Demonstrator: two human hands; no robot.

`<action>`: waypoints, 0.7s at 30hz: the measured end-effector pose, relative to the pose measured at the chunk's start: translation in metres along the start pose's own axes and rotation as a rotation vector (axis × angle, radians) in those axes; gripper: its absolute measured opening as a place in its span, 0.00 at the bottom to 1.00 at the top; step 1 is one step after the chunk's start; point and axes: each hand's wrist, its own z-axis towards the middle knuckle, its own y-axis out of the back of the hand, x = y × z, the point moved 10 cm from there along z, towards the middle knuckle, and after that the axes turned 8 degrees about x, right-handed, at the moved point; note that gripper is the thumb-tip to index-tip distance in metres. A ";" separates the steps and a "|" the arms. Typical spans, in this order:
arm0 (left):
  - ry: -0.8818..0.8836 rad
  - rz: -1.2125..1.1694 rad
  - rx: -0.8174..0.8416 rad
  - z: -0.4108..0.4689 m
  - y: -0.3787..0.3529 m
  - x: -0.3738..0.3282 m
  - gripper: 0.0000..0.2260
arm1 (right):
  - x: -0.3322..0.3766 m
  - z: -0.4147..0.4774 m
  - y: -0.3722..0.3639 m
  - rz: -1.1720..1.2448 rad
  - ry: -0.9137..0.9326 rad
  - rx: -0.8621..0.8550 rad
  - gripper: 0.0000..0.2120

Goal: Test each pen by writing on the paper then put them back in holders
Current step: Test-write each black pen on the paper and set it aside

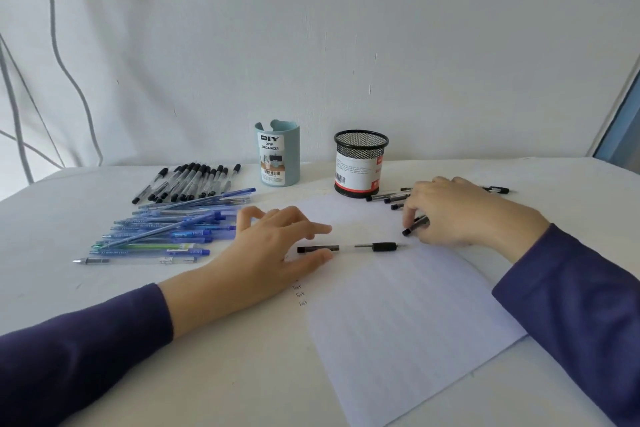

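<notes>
White tabletop (52,236) is carrying lined paper (398,322), with an uncapped pen (349,247) lying across it. Left hand (270,246) is resting with fingers spread, thumb touching the pen's back end. Right hand (457,211) is pinching a black cap (415,225). Blue organizer (278,156) and mesh holder (360,166) are standing upright behind the paper; contents can't be told.

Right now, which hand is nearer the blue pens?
Left. The left hand lies just right of the blue pens; the right hand, pinching a pen cap, is across the paper.

paper (398,315): near corner off bottom edge | black pen (415,226): upper half inside right hand (457,215) (mesh holder (360,163) label unreadable)
</notes>
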 end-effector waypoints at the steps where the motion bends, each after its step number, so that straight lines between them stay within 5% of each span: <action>1: -0.026 0.010 0.012 0.002 -0.003 -0.002 0.27 | -0.002 0.000 0.000 0.021 0.005 -0.007 0.11; 4: -0.108 -0.003 -0.060 0.007 0.008 -0.005 0.21 | -0.004 0.001 0.008 0.054 0.021 -0.082 0.07; 7: -0.201 -0.046 -0.347 0.003 0.057 -0.004 0.11 | -0.005 0.000 0.018 0.094 0.023 -0.193 0.06; 10: 0.009 -0.144 -0.512 0.003 0.112 0.038 0.07 | 0.001 -0.002 0.024 0.104 0.053 -0.287 0.06; 16: 0.597 -0.017 -0.195 0.010 0.121 0.173 0.14 | 0.040 -0.014 0.041 0.208 0.276 -0.514 0.10; 21: 0.711 0.063 -0.087 0.009 0.090 0.215 0.20 | 0.066 -0.020 0.039 0.134 0.319 -0.556 0.16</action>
